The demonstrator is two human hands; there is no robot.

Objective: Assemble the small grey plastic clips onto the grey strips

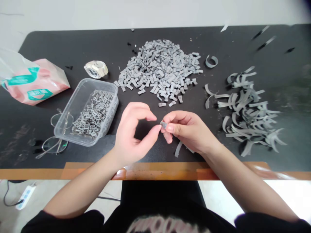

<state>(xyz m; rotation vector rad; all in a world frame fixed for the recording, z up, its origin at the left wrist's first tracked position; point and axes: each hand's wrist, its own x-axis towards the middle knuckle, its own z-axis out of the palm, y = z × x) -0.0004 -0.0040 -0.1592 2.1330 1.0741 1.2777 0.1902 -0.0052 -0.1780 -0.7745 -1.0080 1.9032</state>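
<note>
My left hand [132, 134] and my right hand [188, 131] meet above the near edge of the black table [73, 48]. Both pinch one small grey piece [163, 124] between thumb and fingertips. A thin grey strip [178, 149] hangs from under my right hand and rests on the table. Behind my hands lies a large heap of small grey pieces [160, 69]. To the left stands a clear plastic tub [82, 97] with several of the same pieces inside.
A pile of curled grey strips [247, 111] lies at the right. Glasses [57, 136] rest beside the tub. A roll of tape [96, 69] and a pink tissue pack [36, 84] sit at the back left. A power strip [25, 195] lies on the floor.
</note>
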